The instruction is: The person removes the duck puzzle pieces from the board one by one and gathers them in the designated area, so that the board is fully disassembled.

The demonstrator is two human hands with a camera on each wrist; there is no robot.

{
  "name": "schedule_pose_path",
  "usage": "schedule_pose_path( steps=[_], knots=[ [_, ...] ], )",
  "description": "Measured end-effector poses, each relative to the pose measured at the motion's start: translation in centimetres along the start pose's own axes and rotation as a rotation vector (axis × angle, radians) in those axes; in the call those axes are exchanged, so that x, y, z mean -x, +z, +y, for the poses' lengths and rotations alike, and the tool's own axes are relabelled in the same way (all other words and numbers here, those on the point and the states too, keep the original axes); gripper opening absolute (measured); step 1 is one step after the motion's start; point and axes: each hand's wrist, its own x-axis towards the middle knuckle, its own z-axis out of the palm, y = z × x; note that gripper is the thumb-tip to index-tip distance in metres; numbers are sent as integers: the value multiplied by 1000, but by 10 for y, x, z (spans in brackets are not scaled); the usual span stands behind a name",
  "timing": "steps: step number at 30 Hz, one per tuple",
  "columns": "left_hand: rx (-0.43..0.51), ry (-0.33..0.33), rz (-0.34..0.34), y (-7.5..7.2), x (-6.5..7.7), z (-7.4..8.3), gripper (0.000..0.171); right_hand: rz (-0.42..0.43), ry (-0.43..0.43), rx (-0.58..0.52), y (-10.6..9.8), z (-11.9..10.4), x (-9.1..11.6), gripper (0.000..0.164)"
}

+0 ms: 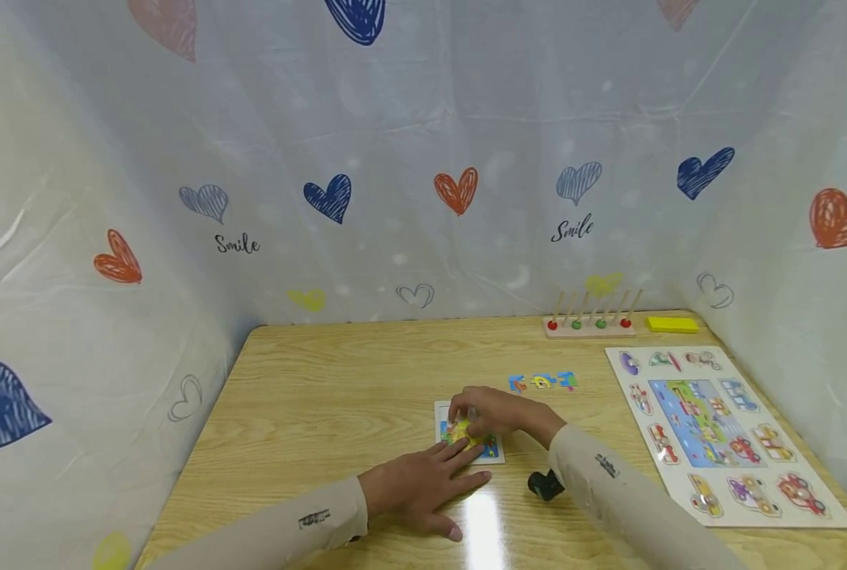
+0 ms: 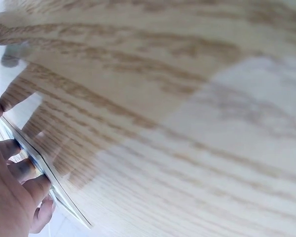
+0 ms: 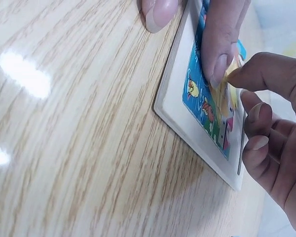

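Observation:
A small jigsaw puzzle in a white-edged tray (image 1: pixel 498 459) lies on the table, its picture blue and yellow. My left hand (image 1: pixel 431 484) reaches in from the near left and rests straight fingertips on the picture; its thumb is spread on the tabletop. My right hand (image 1: pixel 495 410) bends over the tray's far side. In the right wrist view, its thumb (image 3: pixel 266 69) touches a yellow puzzle piece (image 3: pixel 230 94), with curled fingers (image 3: pixel 260 118) at the piece's other side. The hands hide much of the picture. Several loose jigsaw pieces (image 1: pixel 543 381) lie beyond the right hand.
A large vehicle picture board (image 1: pixel 619 372) lies at the right. Behind it stand a wooden peg rack (image 1: pixel 587 331) with red and green beads and a yellow block (image 1: pixel 672 324). A black object (image 1: pixel 545 485) shows by the right sleeve. Heart-printed curtains (image 1: pixel 395 237) surround the wooden table (image 1: pixel 309 380).

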Motion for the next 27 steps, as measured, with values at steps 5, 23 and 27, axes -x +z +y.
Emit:
schedule_pose_path(
  steps=[5, 23, 27],
  knots=[
    [4, -2, 4, 1, 0, 0, 85, -4, -25, -22, -1, -2, -2, 22],
    [17, 8, 39, 4, 1, -1, 85, -17, -16, -103, 1, 3, -9, 7],
    [2, 3, 34, 5, 0, -1, 85, -33, -25, -126, -1, 2, -11, 8]
  ],
)
